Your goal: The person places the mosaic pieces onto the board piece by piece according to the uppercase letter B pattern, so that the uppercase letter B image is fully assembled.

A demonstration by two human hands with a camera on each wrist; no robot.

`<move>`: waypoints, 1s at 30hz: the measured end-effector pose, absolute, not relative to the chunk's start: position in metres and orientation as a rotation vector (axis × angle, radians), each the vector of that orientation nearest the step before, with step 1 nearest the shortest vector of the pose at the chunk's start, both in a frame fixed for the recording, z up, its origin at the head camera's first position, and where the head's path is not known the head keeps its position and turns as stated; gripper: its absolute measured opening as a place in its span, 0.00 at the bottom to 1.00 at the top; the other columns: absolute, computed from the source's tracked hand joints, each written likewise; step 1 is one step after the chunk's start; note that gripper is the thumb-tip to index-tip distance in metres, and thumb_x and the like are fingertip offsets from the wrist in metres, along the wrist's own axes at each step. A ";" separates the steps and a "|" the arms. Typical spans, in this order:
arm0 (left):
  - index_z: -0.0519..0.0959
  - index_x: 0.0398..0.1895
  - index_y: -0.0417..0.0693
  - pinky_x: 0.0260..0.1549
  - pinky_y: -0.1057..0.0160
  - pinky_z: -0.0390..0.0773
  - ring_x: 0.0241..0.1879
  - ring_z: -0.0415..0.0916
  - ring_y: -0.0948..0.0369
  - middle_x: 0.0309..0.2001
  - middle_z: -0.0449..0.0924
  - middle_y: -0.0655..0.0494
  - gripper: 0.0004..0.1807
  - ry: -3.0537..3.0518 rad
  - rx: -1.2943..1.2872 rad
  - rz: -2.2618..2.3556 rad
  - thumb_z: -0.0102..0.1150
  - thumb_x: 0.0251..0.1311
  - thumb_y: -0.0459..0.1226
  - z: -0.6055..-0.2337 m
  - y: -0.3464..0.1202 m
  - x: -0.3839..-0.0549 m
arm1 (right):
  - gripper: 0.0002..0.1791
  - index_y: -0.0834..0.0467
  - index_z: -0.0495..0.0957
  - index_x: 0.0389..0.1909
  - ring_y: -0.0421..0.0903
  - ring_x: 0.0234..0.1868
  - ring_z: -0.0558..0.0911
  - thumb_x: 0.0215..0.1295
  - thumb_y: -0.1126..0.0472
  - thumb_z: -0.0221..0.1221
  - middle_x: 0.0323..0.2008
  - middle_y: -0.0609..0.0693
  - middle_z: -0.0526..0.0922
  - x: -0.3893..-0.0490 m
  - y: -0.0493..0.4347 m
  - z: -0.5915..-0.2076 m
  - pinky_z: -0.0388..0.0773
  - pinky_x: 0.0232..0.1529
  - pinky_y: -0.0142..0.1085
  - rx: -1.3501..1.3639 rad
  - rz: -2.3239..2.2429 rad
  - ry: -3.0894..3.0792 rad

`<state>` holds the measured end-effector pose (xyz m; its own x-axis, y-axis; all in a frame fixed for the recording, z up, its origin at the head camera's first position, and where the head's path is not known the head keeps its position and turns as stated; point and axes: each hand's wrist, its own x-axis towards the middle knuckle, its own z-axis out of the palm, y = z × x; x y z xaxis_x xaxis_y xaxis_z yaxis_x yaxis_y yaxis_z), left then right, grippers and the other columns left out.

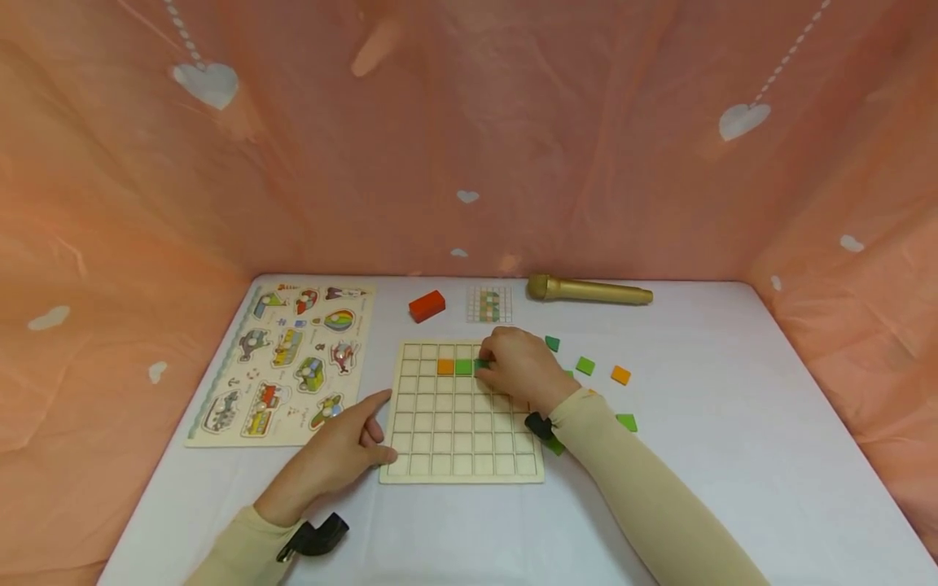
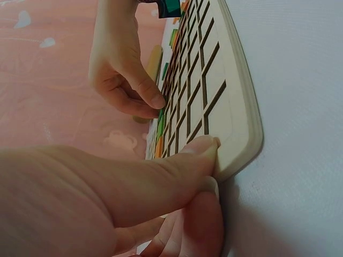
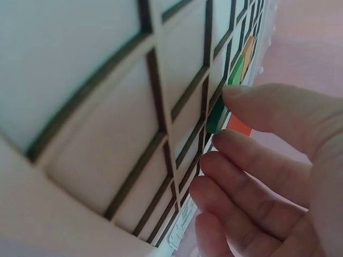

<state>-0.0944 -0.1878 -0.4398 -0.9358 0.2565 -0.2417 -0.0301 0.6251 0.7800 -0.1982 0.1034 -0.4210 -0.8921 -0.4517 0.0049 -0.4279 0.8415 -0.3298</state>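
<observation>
A pale wooden grid board [image 1: 443, 443] lies flat on the table. My right hand [image 1: 516, 366] pinches a dark green tile [image 3: 215, 115] between thumb and index finger, low over a cell in an upper row. Directly left of it in that row sit a light green tile [image 1: 463, 367] and an orange tile [image 1: 445, 367]. My left hand [image 1: 340, 448] steadies the board's left side. Its thumb [image 2: 195, 152] rests on the near left corner, while the index finger reaches straight to the edge farther up.
Loose green and orange tiles [image 1: 620, 374] lie right of the board, some partly behind the right wrist. Beyond the board are a red block [image 1: 427, 306], a small grid pattern card [image 1: 489, 304] and a gold microphone [image 1: 589, 290]. A picture puzzle board [image 1: 286, 366] lies at left.
</observation>
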 end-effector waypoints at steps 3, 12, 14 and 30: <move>0.63 0.82 0.38 0.35 0.67 0.70 0.34 0.72 0.60 0.39 0.78 0.53 0.50 2.522 0.187 1.215 0.79 0.58 0.33 -0.439 -0.188 -0.095 | 0.09 0.55 0.91 0.43 0.46 0.43 0.86 0.68 0.55 0.72 0.40 0.47 0.87 -0.198 0.103 -0.421 0.86 0.50 0.45 -0.704 -0.495 2.948; 0.63 0.83 0.38 0.35 0.67 0.70 0.35 0.72 0.60 0.39 0.78 0.53 0.50 2.516 0.189 1.214 0.79 0.58 0.34 -0.439 -0.188 -0.096 | 0.08 0.56 0.92 0.43 0.47 0.44 0.86 0.68 0.57 0.71 0.40 0.48 0.87 -0.198 0.102 -0.420 0.86 0.51 0.45 -0.710 -0.487 2.955; 0.63 0.83 0.37 0.35 0.67 0.70 0.35 0.72 0.59 0.39 0.78 0.53 0.50 2.512 0.189 1.215 0.79 0.59 0.34 -0.440 -0.188 -0.096 | 0.08 0.56 0.91 0.43 0.46 0.44 0.86 0.68 0.57 0.71 0.39 0.48 0.87 -0.198 0.101 -0.421 0.86 0.50 0.45 -0.710 -0.487 2.955; 0.63 0.82 0.38 0.34 0.67 0.70 0.34 0.73 0.60 0.39 0.78 0.53 0.50 2.512 0.179 1.206 0.80 0.58 0.33 -0.438 -0.188 -0.096 | 0.11 0.55 0.91 0.44 0.47 0.41 0.83 0.70 0.53 0.66 0.43 0.48 0.87 -0.181 0.144 -0.409 0.84 0.50 0.46 -0.473 -0.648 2.951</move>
<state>-0.0956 -0.1877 -0.4384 -0.9316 0.2596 -0.2545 -0.0363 0.6303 0.7755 -0.1808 0.1438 -0.4088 -0.9487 -0.3157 -0.0154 -0.2802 0.8625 -0.4214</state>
